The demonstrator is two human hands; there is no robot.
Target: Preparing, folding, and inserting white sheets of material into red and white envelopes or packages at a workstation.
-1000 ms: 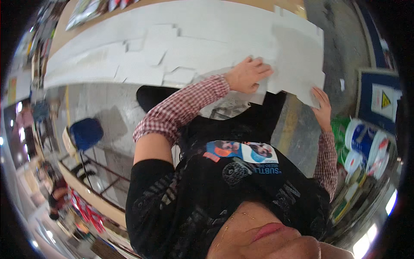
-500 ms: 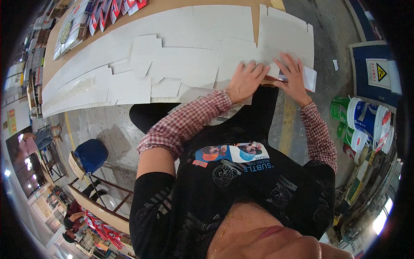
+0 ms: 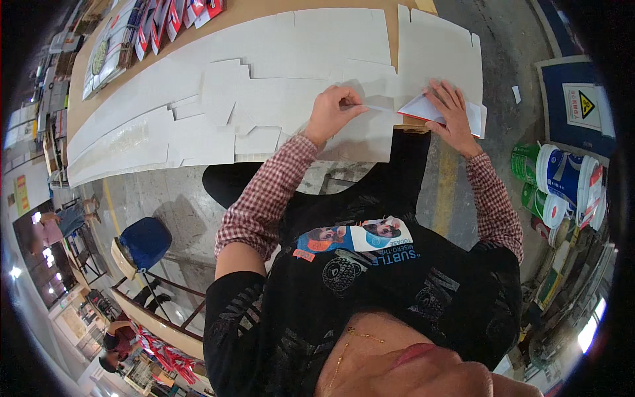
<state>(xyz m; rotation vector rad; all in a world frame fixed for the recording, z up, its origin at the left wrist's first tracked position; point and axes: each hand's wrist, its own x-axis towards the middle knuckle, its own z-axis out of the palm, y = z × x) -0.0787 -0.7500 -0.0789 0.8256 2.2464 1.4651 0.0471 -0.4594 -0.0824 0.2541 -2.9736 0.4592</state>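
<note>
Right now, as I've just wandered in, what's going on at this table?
A person is handling flat white pieces at a tan table. The left hand seems to pinch a thin pale strip, blurry at its far end. The right hand rests on a white sheet with a red edge, near the table's right end. Overlapping white boards cover much of the table, with red-and-white packets beyond them.

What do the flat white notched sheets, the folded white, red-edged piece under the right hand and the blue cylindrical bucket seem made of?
Flat white notched sheets: likely matte cardboard, given crisp cut edges and slots.
Folded white, red-edged piece under the right hand: paper or thin card, smooth-looking, judging by its fold.
Blue cylindrical bucket: probably smooth plastic, from its rounded rim.
</note>
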